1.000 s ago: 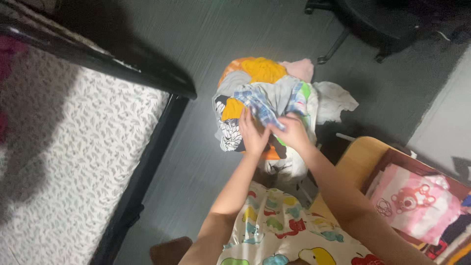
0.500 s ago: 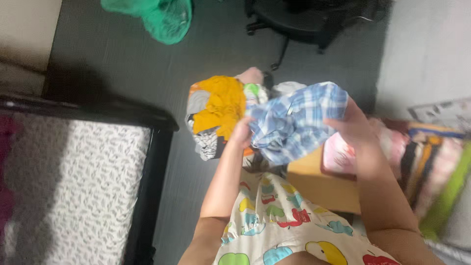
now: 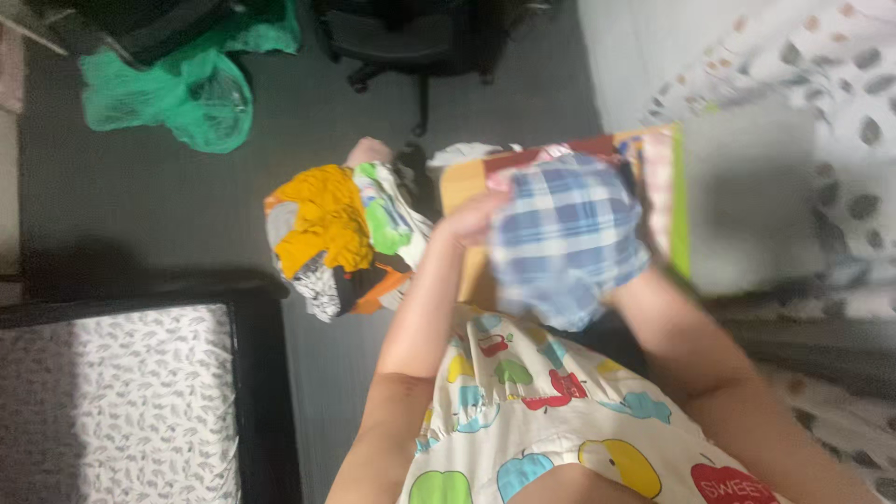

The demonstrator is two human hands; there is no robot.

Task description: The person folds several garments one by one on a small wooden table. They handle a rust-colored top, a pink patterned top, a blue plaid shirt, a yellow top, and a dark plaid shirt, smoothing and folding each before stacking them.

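Note:
I hold a blue and white plaid garment point(image 3: 567, 233) up in front of me with both hands. My left hand point(image 3: 469, 221) grips its left edge. My right hand point(image 3: 623, 280) is mostly hidden behind the cloth at its lower right, gripping it. Below and to the left, a heap of clothes point(image 3: 341, 233) with an orange-yellow piece on top lies on the dark floor. The picture is blurred by motion.
A mattress with a leaf-patterned cover point(image 3: 112, 401) in a black frame point(image 3: 261, 373) is at lower left. A green net bag point(image 3: 177, 93) and an office chair's base point(image 3: 411, 56) are at the top. A wooden box of folded clothes point(image 3: 653, 187) stands behind the garment.
The view has swung to the right. I lifted the plaid garment off the heap and carried it rightwards, in front of the box of folded clothes.

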